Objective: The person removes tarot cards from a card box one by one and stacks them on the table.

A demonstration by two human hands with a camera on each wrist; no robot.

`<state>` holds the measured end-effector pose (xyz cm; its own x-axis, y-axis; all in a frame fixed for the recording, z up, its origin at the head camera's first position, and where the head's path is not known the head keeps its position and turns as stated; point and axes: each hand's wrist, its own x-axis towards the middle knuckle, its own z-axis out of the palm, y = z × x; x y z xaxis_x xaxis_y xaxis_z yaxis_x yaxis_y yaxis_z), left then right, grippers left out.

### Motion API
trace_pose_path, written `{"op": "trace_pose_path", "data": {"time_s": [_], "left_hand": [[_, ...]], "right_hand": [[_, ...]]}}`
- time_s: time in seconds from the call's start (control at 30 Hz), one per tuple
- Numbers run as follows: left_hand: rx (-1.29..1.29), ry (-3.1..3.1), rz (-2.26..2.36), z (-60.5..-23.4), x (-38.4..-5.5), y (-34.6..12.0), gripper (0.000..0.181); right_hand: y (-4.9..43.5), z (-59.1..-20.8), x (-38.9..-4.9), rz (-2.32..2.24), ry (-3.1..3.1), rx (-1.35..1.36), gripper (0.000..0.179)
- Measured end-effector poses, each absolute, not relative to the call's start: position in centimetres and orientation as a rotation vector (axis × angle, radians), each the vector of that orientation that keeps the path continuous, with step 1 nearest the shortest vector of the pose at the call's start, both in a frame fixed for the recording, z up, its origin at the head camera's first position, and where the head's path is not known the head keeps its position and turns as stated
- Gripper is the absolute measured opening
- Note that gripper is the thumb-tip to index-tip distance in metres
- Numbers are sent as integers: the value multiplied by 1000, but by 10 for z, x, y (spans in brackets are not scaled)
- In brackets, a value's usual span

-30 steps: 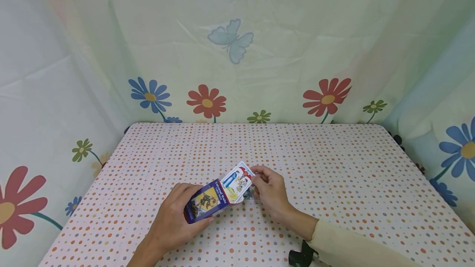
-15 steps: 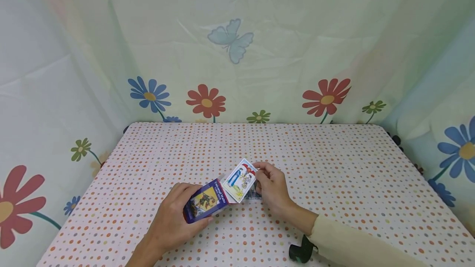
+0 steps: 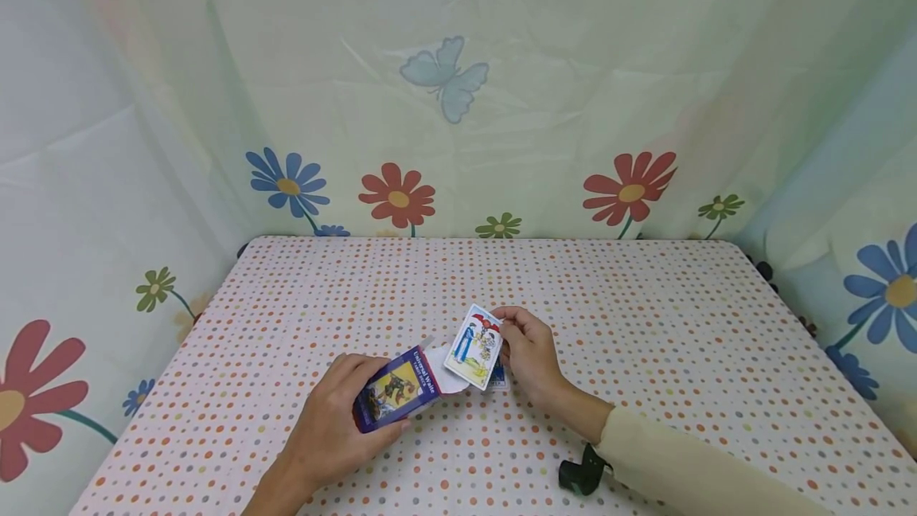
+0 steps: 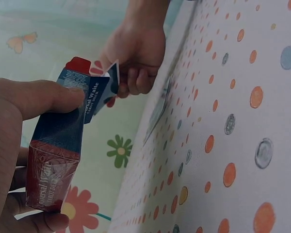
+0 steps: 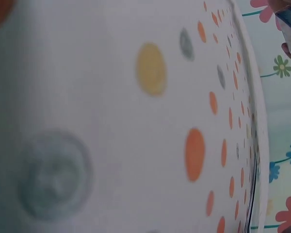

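Note:
My left hand grips a dark blue tarot box, tilted above the table. Its end flap hangs open toward the right. Just past that flap, my right hand pinches a tarot card by its upper right edge. The card's picture faces up, and it is clear of the box. Below it another card lies on the table, mostly covered by the held card. In the left wrist view this lying card appears edge-on. Whether more cards are inside the box cannot be seen.
A polka-dot cloth covers the table. Flowered curtains hang behind it and at both sides. Beneath the right forearm is a black device, seemingly the wrist camera. The right wrist view shows mainly tablecloth.
The right hand has drawn the card out of the box, moving it to the right and turning it more upright. The left hand and the box have stayed almost still.

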<state>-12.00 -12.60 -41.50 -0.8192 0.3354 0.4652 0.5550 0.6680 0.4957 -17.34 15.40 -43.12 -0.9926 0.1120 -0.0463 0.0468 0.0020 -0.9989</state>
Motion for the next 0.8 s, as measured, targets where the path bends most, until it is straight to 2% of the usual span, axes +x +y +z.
{"op": "trace_pose_path", "data": {"time_s": [0.8], "left_hand": [[-711, -2548, -914, -414, -119, -126, 70]], "right_hand": [[164, -438, -189, 2062, -2318, -173, 30]]}}
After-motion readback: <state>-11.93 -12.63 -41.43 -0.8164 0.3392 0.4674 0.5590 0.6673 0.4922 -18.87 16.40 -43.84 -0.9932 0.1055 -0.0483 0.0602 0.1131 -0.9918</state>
